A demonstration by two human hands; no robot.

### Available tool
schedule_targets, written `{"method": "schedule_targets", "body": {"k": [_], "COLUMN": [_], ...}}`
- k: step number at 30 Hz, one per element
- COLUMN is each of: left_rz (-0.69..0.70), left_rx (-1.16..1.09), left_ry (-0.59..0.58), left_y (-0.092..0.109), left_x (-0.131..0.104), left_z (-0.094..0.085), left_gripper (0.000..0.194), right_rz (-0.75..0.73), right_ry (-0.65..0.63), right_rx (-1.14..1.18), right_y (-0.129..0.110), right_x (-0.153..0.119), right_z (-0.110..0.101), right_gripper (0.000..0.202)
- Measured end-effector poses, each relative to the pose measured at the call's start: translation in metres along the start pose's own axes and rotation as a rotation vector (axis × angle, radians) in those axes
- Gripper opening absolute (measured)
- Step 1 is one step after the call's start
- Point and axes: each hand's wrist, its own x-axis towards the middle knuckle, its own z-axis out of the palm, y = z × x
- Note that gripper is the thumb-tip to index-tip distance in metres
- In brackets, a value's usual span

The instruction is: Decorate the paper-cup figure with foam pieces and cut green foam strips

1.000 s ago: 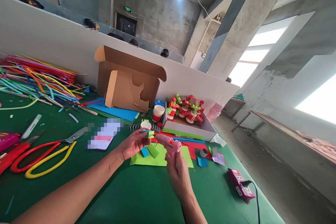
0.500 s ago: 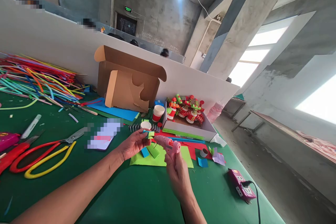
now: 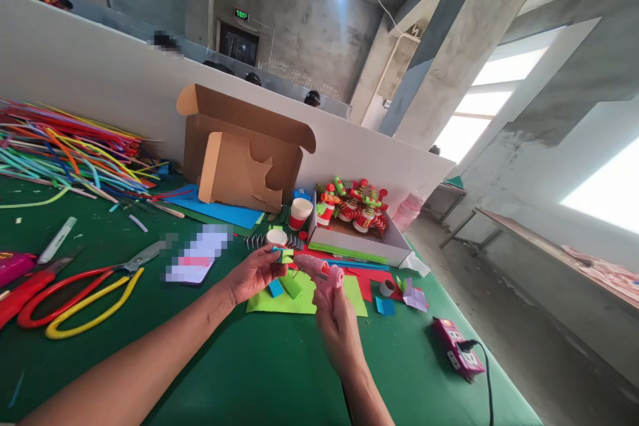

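My left hand (image 3: 254, 274) pinches a small folded piece of green and blue paper (image 3: 286, 255). Wrapped round the handle of a pink glue gun (image 3: 322, 271) is my right hand (image 3: 339, 329); the gun's nozzle points left, close to the folded paper. Whether the nozzle touches the paper is too small to tell. Below lies a light green sheet (image 3: 324, 303) with a green strip (image 3: 291, 285) and a blue piece (image 3: 275, 288) on it. Just behind my left hand is a white paper cup (image 3: 276, 237), beside a dark folded paper spring (image 3: 255, 241).
Scissors (image 3: 132, 266), a phone (image 3: 200, 256) and a pile of coloured pipe cleaners (image 3: 74, 153) are at the left. Behind stand a cardboard box (image 3: 239, 166), stacked cups (image 3: 300, 213) and a box of red-green figures (image 3: 394, 249). A purple power strip (image 3: 459, 349) lies right.
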Motion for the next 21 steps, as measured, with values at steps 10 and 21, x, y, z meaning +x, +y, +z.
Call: {"method": "schedule_targets", "body": {"k": [10, 21], "left_rz": [-0.009, -0.014], "left_rx": [-0.024, -0.071], "left_ry": [0.037, 0.075], "left_y": [0.000, 0.005], "left_x": [-0.001, -0.003], "left_z": [0.004, 0.005], "left_gripper": [0.017, 0.008], "right_rz": [0.046, 0.544], "right_ry": [0.004, 0.035], "right_rx": [0.029, 0.705], "right_y": [0.009, 0.007], "right_x": [-0.004, 0.002], "right_z": [0.001, -0.003], "right_gripper": [0.044, 0.045]}}
